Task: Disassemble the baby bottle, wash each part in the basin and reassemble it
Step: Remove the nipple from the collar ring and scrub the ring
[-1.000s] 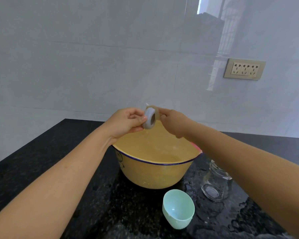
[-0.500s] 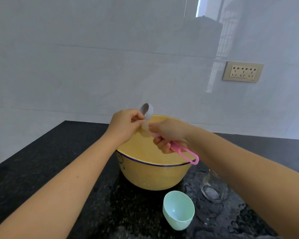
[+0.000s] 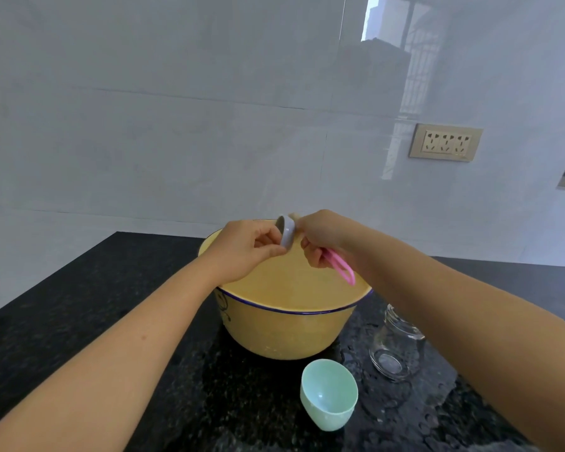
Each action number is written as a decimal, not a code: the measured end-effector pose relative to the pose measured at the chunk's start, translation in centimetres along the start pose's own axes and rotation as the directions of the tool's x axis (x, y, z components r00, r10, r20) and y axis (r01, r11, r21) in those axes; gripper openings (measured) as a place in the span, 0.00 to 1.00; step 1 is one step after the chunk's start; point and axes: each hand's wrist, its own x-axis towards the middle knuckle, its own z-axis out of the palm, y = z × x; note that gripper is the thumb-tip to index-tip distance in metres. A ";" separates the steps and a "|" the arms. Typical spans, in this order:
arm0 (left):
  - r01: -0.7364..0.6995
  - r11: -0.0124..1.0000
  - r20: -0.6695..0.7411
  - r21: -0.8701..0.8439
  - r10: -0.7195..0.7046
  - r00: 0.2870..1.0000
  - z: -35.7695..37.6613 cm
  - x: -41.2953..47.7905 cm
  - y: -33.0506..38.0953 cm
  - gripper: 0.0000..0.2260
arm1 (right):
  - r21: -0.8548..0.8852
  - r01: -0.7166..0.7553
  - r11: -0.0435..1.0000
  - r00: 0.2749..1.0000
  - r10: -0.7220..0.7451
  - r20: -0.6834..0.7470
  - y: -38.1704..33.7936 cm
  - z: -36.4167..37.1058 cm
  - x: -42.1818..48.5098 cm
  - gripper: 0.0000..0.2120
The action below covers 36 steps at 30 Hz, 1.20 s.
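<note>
Worktop (image 3: 79,321): black, speckled, wet on the right.
Basin (image 3: 291,334): yellow with a blue rim, standing mid-worktop.
Bottle (image 3: 395,350): clear glass, just right of the basin, apart from its other parts.
Left hand (image 3: 242,252): yours, over the basin, pinching the grey ring (image 3: 287,231).
Right hand (image 3: 323,236): yours, curled round the pink brush (image 3: 341,267), against the ring.
Cap (image 3: 328,398): mint green, tipped over, in front of the basin.
</note>
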 end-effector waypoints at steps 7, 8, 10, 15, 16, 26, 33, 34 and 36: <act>0.042 0.959 -0.021 -0.281 -0.050 0.999 -0.3 0.0 0.2 0.06 | -0.190 -0.007 0.982 1.000 0.010 0.017 1.9 0.4 -0.4 0.08; 0.048 0.956 -0.022 -0.288 -0.057 0.998 -0.3 0.0 0.2 0.07 | -0.252 0.012 0.968 1.000 -0.006 0.027 2.1 0.4 -0.6 0.08; 0.064 0.951 -0.018 -0.303 -0.073 0.997 -0.3 0.0 0.1 0.07 | -0.394 0.125 0.911 0.992 -0.112 0.055 2.5 0.1 -0.8 0.10; 0.081 0.943 -0.015 -0.322 -0.091 0.996 -0.3 0.2 0.1 0.06 | -0.558 0.313 0.769 0.949 -0.277 0.150 3.0 -1.3 -1.4 0.27; 0.096 0.943 -0.021 -0.319 -0.108 0.994 -0.3 0.3 0.1 0.07 | -0.596 0.320 0.736 0.946 -0.283 0.159 3.0 -1.4 -1.3 0.32; 0.279 0.880 0.116 -0.384 -0.253 0.960 -0.1 -0.4 1.5 0.05 | -0.547 0.534 0.644 0.810 -0.574 0.115 3.5 -2.5 -0.7 0.44; 0.387 0.451 0.262 -0.804 -0.316 0.912 0.2 -1.1 3.3 0.09 | -0.507 0.646 0.571 0.702 -0.705 0.101 3.7 -3.0 -1.5 0.40; 0.389 0.376 0.280 -0.841 -0.313 0.908 0.2 -1.2 3.6 0.10 | -0.515 0.650 0.559 0.688 -0.721 0.085 3.7 -3.2 -1.7 0.38; 0.383 0.272 0.304 -0.883 -0.290 0.907 0.3 -1.4 4.1 0.12 | -0.524 0.649 0.551 0.672 -0.738 0.058 3.7 -3.5 -2.0 0.35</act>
